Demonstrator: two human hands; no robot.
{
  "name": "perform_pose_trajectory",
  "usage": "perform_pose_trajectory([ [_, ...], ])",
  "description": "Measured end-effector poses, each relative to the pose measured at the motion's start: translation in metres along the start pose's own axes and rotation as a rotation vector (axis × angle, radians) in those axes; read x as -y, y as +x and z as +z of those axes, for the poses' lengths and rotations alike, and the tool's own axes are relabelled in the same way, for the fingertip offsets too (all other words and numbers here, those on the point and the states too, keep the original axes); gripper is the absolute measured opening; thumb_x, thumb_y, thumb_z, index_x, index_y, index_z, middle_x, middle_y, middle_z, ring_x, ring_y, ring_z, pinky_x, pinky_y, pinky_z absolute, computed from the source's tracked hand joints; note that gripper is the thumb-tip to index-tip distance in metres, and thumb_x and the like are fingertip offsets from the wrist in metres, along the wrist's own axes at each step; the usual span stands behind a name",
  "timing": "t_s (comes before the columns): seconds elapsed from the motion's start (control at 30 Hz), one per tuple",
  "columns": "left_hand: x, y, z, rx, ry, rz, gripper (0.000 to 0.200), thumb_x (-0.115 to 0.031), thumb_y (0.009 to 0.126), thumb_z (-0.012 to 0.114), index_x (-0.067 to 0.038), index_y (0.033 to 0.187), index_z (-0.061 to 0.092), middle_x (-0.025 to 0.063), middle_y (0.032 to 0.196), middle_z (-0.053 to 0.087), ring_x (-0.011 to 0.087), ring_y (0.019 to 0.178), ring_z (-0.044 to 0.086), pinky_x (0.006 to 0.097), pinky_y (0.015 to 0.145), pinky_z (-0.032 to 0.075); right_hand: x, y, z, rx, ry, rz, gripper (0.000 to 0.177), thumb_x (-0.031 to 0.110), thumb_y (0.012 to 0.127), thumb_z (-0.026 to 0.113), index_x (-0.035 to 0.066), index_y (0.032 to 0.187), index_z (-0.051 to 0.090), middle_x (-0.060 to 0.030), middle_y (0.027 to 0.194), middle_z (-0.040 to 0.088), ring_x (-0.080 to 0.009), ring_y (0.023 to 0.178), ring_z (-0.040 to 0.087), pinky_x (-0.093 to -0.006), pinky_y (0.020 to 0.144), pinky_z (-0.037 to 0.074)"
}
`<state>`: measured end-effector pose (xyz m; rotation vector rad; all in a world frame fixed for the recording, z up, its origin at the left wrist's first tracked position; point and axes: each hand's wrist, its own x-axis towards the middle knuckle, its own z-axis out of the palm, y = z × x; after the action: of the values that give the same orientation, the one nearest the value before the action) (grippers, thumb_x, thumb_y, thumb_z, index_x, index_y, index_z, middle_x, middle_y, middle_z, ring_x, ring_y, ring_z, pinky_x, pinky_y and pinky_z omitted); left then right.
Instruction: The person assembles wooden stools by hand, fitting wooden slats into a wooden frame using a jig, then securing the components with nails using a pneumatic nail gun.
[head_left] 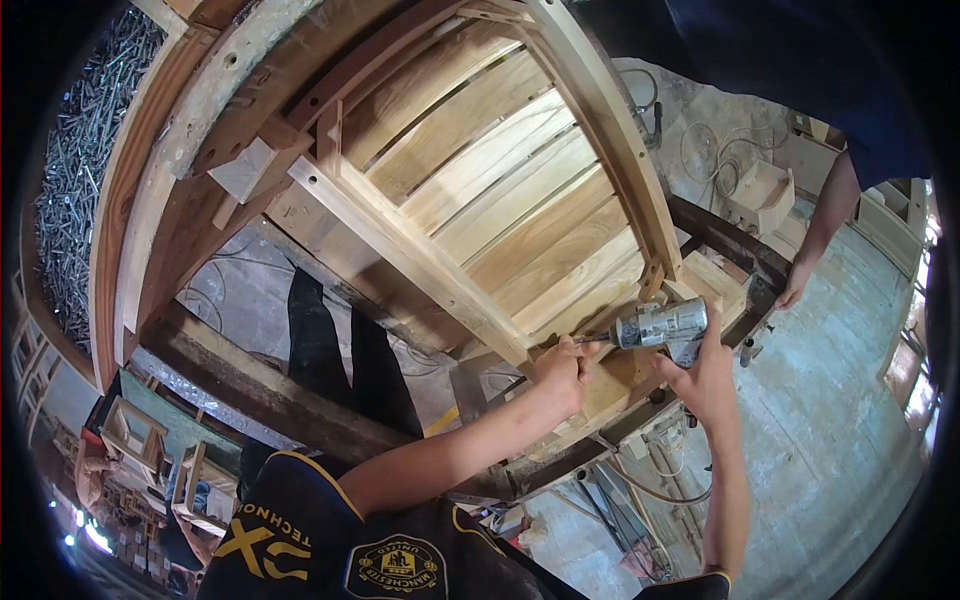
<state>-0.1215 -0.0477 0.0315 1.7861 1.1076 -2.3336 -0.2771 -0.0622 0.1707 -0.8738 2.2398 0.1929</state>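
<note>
A slatted wooden chair frame lies across a dark wooden workbench. My right hand grips a silver power drill, which points left at the frame's lower corner. My left hand is closed at the drill's bit, pinching it or a screw against the wood; I cannot tell which. Both of my forearms reach up from my dark shirt at the bottom edge.
Another person in a dark shirt stands at the upper right, one hand hanging near the bench end. A heap of nails fills the far left. Small wooden frames and a wooden box stand on the concrete floor, with cables beside them.
</note>
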Motion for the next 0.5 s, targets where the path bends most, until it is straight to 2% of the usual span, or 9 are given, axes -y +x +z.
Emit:
perform_pose_trajectory([
  [0.07, 0.001, -0.003, 0.002, -0.046, 0.098, 0.013, 0.027, -0.031, 0.104, 0.041, -0.007, 0.094, 0.048, 0.0026, 0.067, 0.05, 0.0123, 0.048, 0.035, 0.0264, 0.044, 0.028, -0.006, 0.0, 0.003, -0.011, -0.01, -0.029, 0.09, 0.018, 0.07, 0.076, -0.003, 0.141, 0.025, -0.0286, 0.091, 0.065, -0.0448, 0.084, 0.065, -0.0458, 0.075, 0.051],
  [0.17, -0.004, -0.009, 0.005, -0.114, 0.19, -0.009, 0.027, -0.033, 0.104, 0.041, -0.009, 0.093, 0.048, -0.0026, 0.06, 0.04, 0.0115, 0.044, 0.028, 0.0277, 0.042, 0.024, 0.004, 0.009, -0.006, 0.121, 0.047, 0.083, 0.09, 0.019, 0.071, 0.076, -0.004, 0.141, 0.025, -0.0286, 0.092, 0.065, -0.0448, 0.084, 0.065, -0.0451, 0.076, 0.052],
  [0.27, -0.006, -0.005, 0.002, -0.086, 0.122, -0.079, 0.027, -0.033, 0.104, 0.039, -0.01, 0.096, 0.049, -0.0042, 0.058, 0.034, 0.0116, 0.043, 0.025, 0.0291, 0.041, 0.023, -0.008, 0.025, -0.002, 0.165, -0.009, -0.016, 0.09, 0.021, 0.072, 0.076, -0.005, 0.14, 0.025, -0.028, 0.086, 0.065, -0.0437, 0.081, 0.065, -0.0446, 0.075, 0.052],
  [0.43, -0.007, -0.005, -0.009, 0.041, 0.027, -0.125, 0.028, -0.031, 0.105, 0.037, -0.009, 0.103, 0.053, -0.0047, 0.059, 0.03, 0.0109, 0.045, 0.025, 0.0278, 0.043, 0.023, -0.026, 0.063, 0.011, 0.278, -0.077, -0.253, 0.092, 0.024, 0.071, 0.078, -0.011, 0.137, 0.024, -0.0256, 0.076, 0.064, -0.0344, 0.062, 0.066, -0.0407, 0.06, 0.053],
  [0.47, -0.006, -0.011, -0.014, 0.061, 0.13, -0.114, 0.028, -0.031, 0.105, 0.037, -0.008, 0.104, 0.054, -0.0051, 0.059, 0.029, 0.0102, 0.045, 0.025, 0.0273, 0.043, 0.023, -0.029, 0.069, 0.013, 0.293, -0.104, -0.295, 0.093, 0.025, 0.071, 0.078, -0.013, 0.137, 0.024, -0.025, 0.075, 0.063, -0.0323, 0.058, 0.065, -0.0399, 0.057, 0.053],
  [0.5, -0.007, -0.021, -0.022, 0.085, 0.233, -0.101, 0.029, -0.031, 0.104, 0.037, -0.007, 0.104, 0.055, -0.0055, 0.06, 0.029, 0.0095, 0.046, 0.025, 0.0268, 0.043, 0.022, 0.015, 0.064, 0.0, 0.492, -0.034, 0.023, 0.089, 0.022, 0.072, 0.078, -0.009, 0.136, 0.024, -0.0208, 0.075, 0.063, -0.0272, 0.045, 0.06, -0.0359, 0.043, 0.049],
])
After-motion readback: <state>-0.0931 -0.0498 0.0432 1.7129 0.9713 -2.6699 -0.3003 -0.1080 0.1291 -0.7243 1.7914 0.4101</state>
